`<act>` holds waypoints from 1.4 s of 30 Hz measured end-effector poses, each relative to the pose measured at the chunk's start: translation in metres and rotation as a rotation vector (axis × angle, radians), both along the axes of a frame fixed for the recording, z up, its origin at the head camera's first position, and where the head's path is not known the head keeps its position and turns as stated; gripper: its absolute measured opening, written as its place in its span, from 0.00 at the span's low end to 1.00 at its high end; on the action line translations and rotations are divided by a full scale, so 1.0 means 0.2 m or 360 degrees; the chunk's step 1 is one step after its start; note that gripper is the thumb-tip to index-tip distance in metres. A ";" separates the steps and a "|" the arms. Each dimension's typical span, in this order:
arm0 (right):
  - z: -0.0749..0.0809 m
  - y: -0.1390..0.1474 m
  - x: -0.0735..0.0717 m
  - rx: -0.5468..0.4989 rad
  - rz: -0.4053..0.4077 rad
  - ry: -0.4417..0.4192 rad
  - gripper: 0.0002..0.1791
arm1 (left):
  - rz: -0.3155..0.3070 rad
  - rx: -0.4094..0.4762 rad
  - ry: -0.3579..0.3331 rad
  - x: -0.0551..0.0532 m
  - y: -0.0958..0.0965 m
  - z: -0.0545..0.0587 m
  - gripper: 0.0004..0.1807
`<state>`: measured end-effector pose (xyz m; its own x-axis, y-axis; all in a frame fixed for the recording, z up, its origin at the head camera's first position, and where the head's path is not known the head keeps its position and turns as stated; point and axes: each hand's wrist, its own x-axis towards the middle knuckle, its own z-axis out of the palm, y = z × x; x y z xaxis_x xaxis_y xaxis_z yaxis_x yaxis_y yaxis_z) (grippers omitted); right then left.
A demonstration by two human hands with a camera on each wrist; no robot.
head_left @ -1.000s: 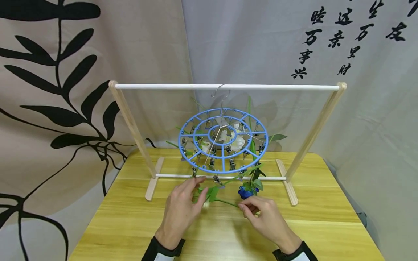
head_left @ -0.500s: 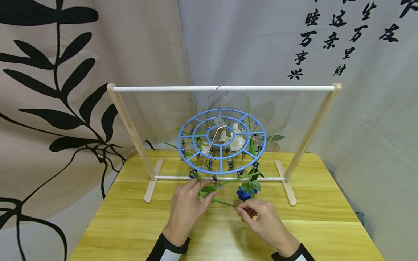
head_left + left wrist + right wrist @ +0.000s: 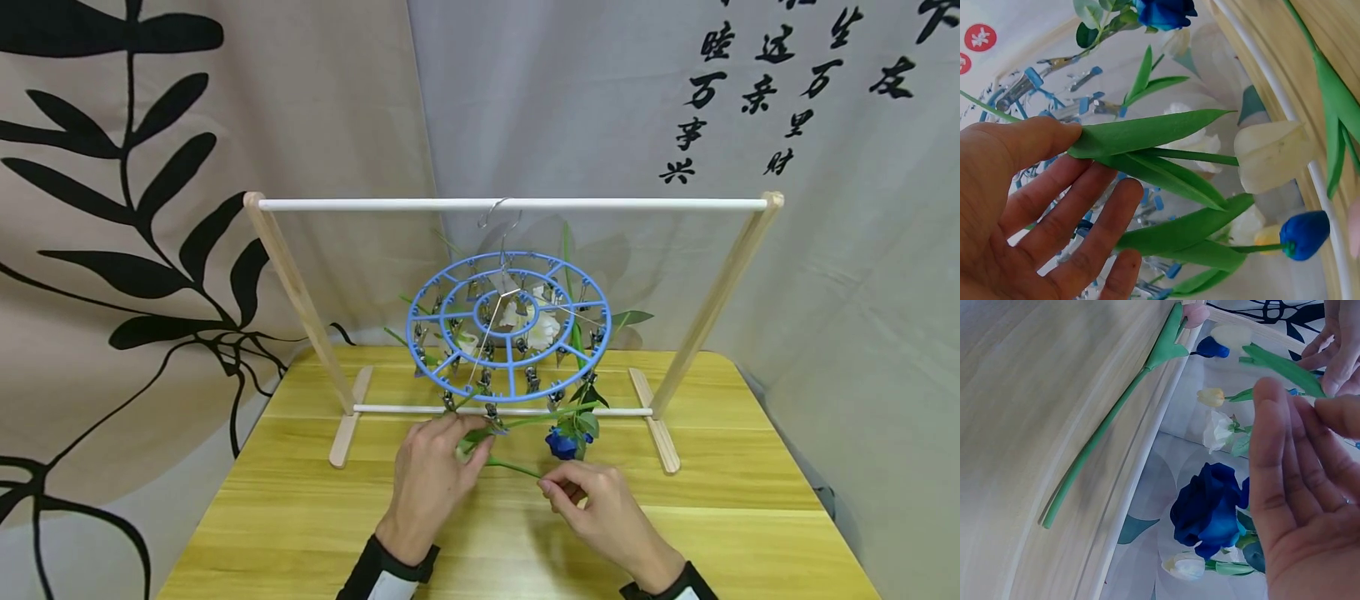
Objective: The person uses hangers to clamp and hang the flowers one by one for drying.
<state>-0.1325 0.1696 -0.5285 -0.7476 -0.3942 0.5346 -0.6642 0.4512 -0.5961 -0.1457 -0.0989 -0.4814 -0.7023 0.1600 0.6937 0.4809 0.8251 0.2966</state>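
My left hand (image 3: pixel 435 479) pinches a leaf of a white tulip (image 3: pixel 1272 156) between thumb and index finger; the other fingers spread out below. The tulip's stem (image 3: pixel 551 416) runs right across a front clip of the blue round clip hanger (image 3: pixel 512 397). In the head view my left hand mostly hides its bloom. My right hand (image 3: pixel 600 508) hovers over the table with fingers loosely bent and nothing between them, as the right wrist view shows. Beneath it a pink tulip (image 3: pixel 1110 419) lies on the table. A blue rose (image 3: pixel 561 444) hangs head down close beyond my right fingertips.
A wood rack with a white top bar (image 3: pixel 637 203) carries the hanger; its feet (image 3: pixel 655 421) stand on the table. A blue tulip (image 3: pixel 1307 234) and a yellow tulip (image 3: pixel 1211 397) hang among white flowers. Curtains (image 3: pixel 840 317) close off the back.
My left hand has shifted slightly right, and its thumb and index finger have closed on the white tulip's leaf. The stem tilts flatter now. My right hand has barely moved.
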 end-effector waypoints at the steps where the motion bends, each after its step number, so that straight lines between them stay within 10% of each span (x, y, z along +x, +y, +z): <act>1: 0.00 0.00 0.00 0.0002 -0.0002 0.0000 0.14 | 0.0003 0.0004 -0.0006 0.00 -0.01 0.00 0.15; 9: 0.00 0.03 0.00 -0.0045 -0.0047 -0.0023 0.14 | 0.0055 0.0020 -0.0015 0.00 -0.08 0.00 0.15; 14: 0.00 0.08 -0.02 -0.0094 -0.0288 0.0034 0.16 | 0.0074 0.0031 -0.0013 0.00 -0.11 0.00 0.15; 21: -0.02 0.16 -0.09 0.0099 -0.0590 -0.0375 0.09 | 0.0114 0.0031 -0.0046 0.01 -0.15 -0.01 0.14; 31: -0.15 0.17 -0.15 0.0622 -0.0450 -0.0649 0.10 | 0.0121 0.0069 -0.0043 0.00 -0.20 -0.01 0.13; 42: -0.18 0.15 -0.15 0.0658 -0.0320 -0.0533 0.11 | 0.0170 0.0082 -0.0065 -0.01 -0.23 0.00 0.11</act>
